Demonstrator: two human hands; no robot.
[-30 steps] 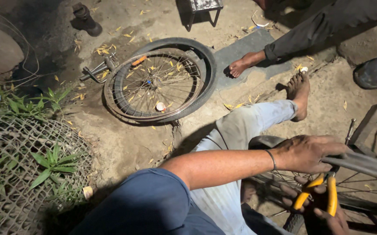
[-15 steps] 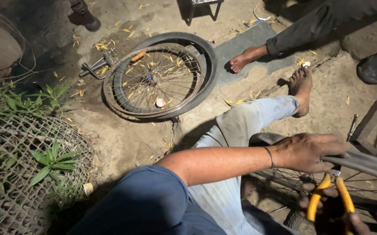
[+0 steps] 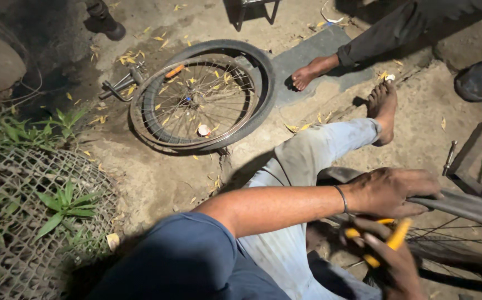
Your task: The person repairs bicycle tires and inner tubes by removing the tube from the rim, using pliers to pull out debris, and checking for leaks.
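Dirt ground (image 3: 157, 183) | wheels: 2 | hands: left (image 3: 394, 191) clamped on tyre (image 3: 463, 205), right (image 3: 394, 261) gripping yellow-handled pliers (image 3: 388, 241)

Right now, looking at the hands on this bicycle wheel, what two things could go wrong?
1. The right hand works yellow-handled pliers close under the left hand pressing the tyre; a slip might pinch fingers.
2. The bare foot rests on littered dirt near a loose metal tool; it might get hurt.

- Bare dirt ground (image 3: 157, 183), strewn with yellow leaves, lit harshly from above.
- Wire mesh fence (image 3: 24, 222) over green weeds, left.
- Grey mat (image 3: 313, 53), upper centre.
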